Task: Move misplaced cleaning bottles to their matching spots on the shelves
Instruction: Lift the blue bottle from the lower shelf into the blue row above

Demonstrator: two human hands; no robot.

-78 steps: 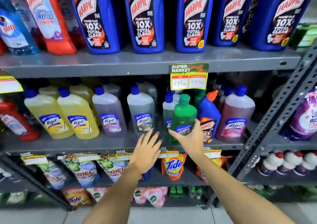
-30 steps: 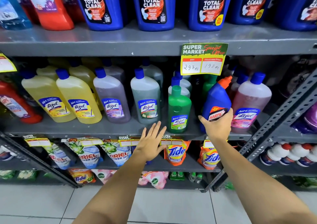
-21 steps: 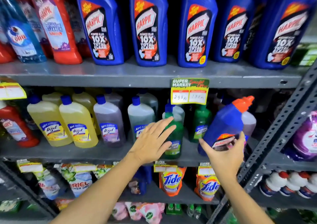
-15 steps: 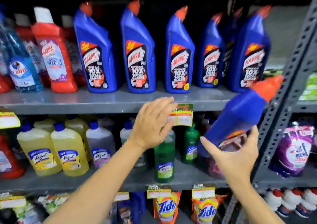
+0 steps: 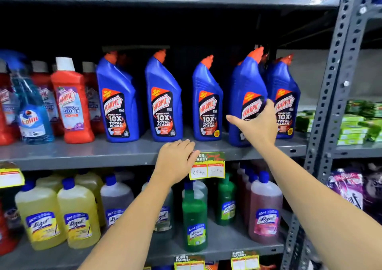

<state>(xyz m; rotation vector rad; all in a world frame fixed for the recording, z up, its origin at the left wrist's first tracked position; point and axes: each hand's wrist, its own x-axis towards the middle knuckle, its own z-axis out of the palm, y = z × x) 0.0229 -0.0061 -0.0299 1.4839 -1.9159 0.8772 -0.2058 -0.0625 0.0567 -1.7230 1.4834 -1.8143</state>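
A blue Harpic bottle (image 5: 247, 87) with an orange cap stands upright on the grey upper shelf (image 5: 103, 151), in the row of matching blue Harpic bottles (image 5: 163, 100). My right hand (image 5: 257, 125) is wrapped around its lower front, over the label. It sits between two other blue Harpic bottles, close against the right one (image 5: 284, 96). My left hand (image 5: 175, 160) rests palm-down on the shelf's front edge, beside the yellow price tag (image 5: 207, 168), holding nothing.
Red Harpic bottles (image 5: 71, 102) and a blue spray bottle (image 5: 31, 108) stand at the upper left. Below are yellow, grey, green and pink Lizol bottles (image 5: 194, 218). A perforated grey upright (image 5: 334, 83) bounds the shelf on the right, with green packs (image 5: 359, 122) beyond it.
My right hand lifted the blue Harpic bottle from the lower Lizol shelf and stood it in the Harpic row above. My left hand rose from the lower shelf edge to the upper one.
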